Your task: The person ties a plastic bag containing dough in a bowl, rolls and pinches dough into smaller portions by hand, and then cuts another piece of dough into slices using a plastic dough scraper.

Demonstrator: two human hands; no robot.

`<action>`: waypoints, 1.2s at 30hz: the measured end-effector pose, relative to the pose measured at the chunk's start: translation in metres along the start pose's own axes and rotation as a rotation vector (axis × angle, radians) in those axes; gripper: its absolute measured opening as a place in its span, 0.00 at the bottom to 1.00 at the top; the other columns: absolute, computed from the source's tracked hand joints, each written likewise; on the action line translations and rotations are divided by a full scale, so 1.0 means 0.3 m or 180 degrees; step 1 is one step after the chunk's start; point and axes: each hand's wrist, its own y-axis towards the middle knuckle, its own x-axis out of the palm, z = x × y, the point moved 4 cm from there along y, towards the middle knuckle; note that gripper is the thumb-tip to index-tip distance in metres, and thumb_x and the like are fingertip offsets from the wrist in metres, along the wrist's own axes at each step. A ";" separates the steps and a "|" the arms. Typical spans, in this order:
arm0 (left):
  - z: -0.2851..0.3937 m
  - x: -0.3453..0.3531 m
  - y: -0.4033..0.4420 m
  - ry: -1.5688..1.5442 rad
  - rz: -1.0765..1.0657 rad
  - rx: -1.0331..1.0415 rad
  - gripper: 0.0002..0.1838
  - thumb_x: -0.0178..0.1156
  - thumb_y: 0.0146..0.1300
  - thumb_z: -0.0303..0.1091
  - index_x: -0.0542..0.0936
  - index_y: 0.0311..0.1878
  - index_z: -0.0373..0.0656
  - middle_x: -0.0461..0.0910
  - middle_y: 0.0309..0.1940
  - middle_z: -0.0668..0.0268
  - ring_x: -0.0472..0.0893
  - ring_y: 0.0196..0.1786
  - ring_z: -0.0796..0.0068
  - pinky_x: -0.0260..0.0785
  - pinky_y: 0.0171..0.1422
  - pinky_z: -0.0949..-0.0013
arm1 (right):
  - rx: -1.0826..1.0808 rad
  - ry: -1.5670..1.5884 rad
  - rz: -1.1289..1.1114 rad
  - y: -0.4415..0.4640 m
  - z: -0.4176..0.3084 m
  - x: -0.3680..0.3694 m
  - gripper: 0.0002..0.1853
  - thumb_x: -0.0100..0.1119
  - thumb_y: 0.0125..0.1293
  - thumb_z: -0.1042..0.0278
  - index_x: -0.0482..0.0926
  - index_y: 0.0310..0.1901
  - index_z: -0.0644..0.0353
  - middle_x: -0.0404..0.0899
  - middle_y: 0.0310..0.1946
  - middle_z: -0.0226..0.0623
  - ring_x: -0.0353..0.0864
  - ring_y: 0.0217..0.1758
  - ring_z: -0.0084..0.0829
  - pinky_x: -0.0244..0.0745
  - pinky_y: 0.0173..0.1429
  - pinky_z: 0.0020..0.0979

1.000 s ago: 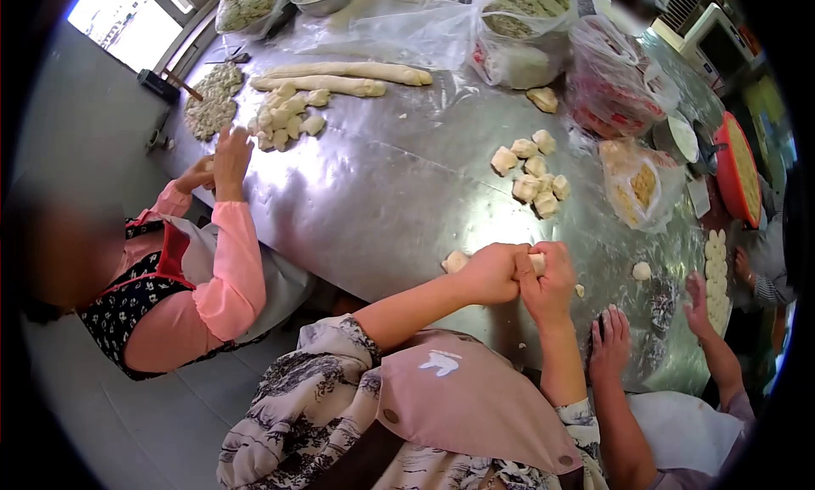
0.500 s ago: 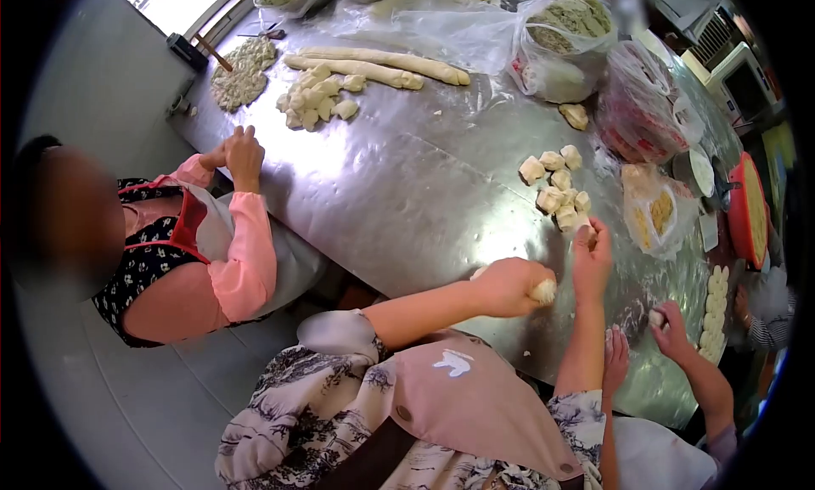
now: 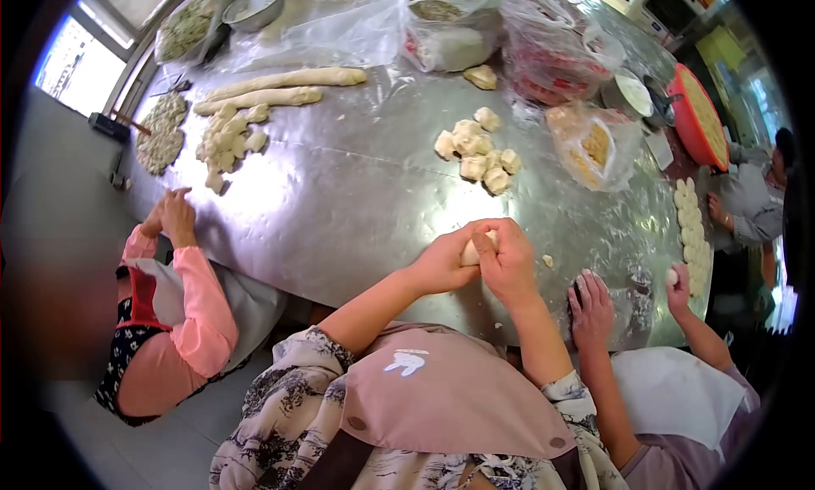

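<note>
Both of my hands meet above the near edge of the metal table (image 3: pixel 340 193). A pale dough ball (image 3: pixel 477 247) sits between them. My left hand (image 3: pixel 446 261) is curled round its left side, and my right hand (image 3: pixel 508 256) closes over it from the right, thumb on top. Beyond my hands lies a cluster of cut dough pieces (image 3: pixel 475 150). A small dough scrap (image 3: pixel 548 261) rests to the right of my right hand.
A co-worker in pink sleeves (image 3: pixel 208 312) works at the left, near dough pieces (image 3: pixel 227 142) and long dough rolls (image 3: pixel 284 81). Another person's hands (image 3: pixel 592 307) are close on my right. Filled plastic bags (image 3: pixel 556 48) and a red basin (image 3: pixel 698 116) stand farther back.
My right hand has come back from the dough cluster to my left hand, and both now enclose the dough. The co-worker on the right has moved a hand holding a dough ball.
</note>
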 end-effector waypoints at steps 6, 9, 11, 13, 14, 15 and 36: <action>0.090 -0.011 0.000 0.0381 0.0334 -0.0241 0.14 0.64 0.55 0.31 0.79 0.45 0.40 0.83 0.36 0.50 0.82 0.40 0.47 0.75 0.45 0.57 | -0.0078 -0.0215 0.0223 0.006 -0.050 0.001 0.11 0.67 0.66 0.61 0.77 0.37 0.58 0.77 0.29 0.40 0.78 0.28 0.39 0.72 0.32 0.35; 0.070 -0.014 -0.007 0.0851 0.0023 -0.0703 0.12 0.64 0.58 0.30 0.80 0.46 0.38 0.84 0.36 0.52 0.83 0.40 0.51 0.75 0.45 0.60 | -0.0126 -0.0181 0.0457 0.013 -0.041 0.016 0.11 0.69 0.62 0.62 0.77 0.34 0.58 0.77 0.27 0.39 0.78 0.26 0.40 0.73 0.30 0.37; 0.107 -0.037 -0.015 0.0656 -0.0040 -0.0864 0.10 0.63 0.59 0.30 0.81 0.43 0.38 0.84 0.34 0.53 0.84 0.38 0.55 0.75 0.44 0.60 | -0.0158 -0.0194 0.0585 0.019 -0.018 0.026 0.11 0.70 0.61 0.63 0.76 0.32 0.58 0.76 0.26 0.38 0.79 0.26 0.40 0.74 0.29 0.37; 0.128 -0.050 -0.016 0.0537 -0.0075 -0.0980 0.08 0.63 0.58 0.29 0.82 0.41 0.38 0.84 0.33 0.55 0.83 0.37 0.60 0.75 0.44 0.62 | -0.0258 -0.0247 0.0687 0.055 0.022 0.036 0.11 0.70 0.60 0.64 0.76 0.32 0.58 0.76 0.25 0.38 0.79 0.26 0.39 0.74 0.29 0.36; 0.129 -0.054 -0.016 0.0520 -0.0084 -0.1015 0.08 0.63 0.58 0.28 0.82 0.40 0.38 0.84 0.32 0.56 0.83 0.36 0.63 0.75 0.44 0.63 | -0.0164 -0.0409 0.0727 0.078 0.059 0.042 0.13 0.72 0.59 0.63 0.76 0.31 0.59 0.77 0.27 0.39 0.79 0.28 0.41 0.75 0.32 0.37; 0.130 -0.055 -0.018 0.0505 -0.0093 -0.1051 0.07 0.63 0.58 0.27 0.82 0.40 0.38 0.84 0.32 0.57 0.83 0.35 0.66 0.74 0.43 0.63 | -0.0004 -0.0602 0.0725 0.111 0.110 0.038 0.14 0.72 0.58 0.61 0.76 0.31 0.59 0.78 0.27 0.40 0.79 0.29 0.42 0.75 0.33 0.39; -0.025 -0.046 -0.033 0.0389 0.0456 -0.0554 0.22 0.64 0.55 0.28 0.76 0.55 0.42 0.81 0.45 0.49 0.81 0.48 0.45 0.74 0.52 0.58 | 0.0380 0.0302 0.0186 0.010 0.047 0.075 0.11 0.62 0.70 0.61 0.78 0.40 0.60 0.77 0.30 0.38 0.77 0.30 0.39 0.75 0.37 0.34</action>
